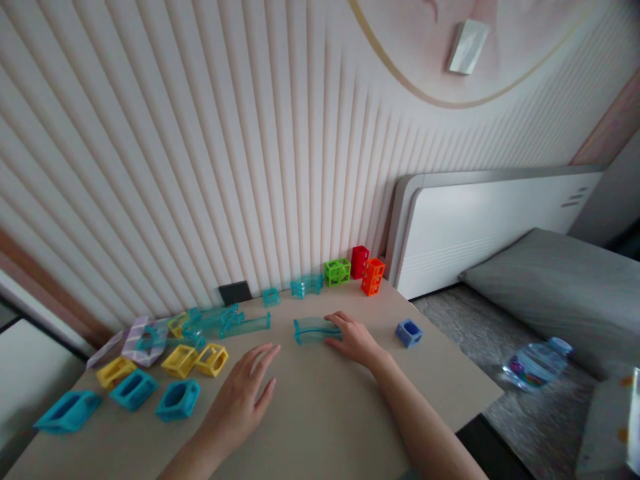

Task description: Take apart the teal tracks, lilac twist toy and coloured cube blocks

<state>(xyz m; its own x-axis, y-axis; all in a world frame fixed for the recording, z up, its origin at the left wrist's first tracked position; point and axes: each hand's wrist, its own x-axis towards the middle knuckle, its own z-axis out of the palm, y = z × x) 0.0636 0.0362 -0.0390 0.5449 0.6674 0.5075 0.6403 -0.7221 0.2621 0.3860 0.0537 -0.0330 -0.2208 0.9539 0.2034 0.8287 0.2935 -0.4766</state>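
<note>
My right hand rests on the beige table, its fingers closed around the right end of a curved, clear teal track piece. My left hand lies flat and open on the table, holding nothing, just right of a cyan block. Yellow blocks and more cyan blocks sit to the left. A straight clear teal track and several other clear teal pieces lie behind them.
Against the ribbed wall stand a green cube, a red cube and stacked orange cubes. A blue cube sits near the table's right edge. A bed and a water bottle lie to the right.
</note>
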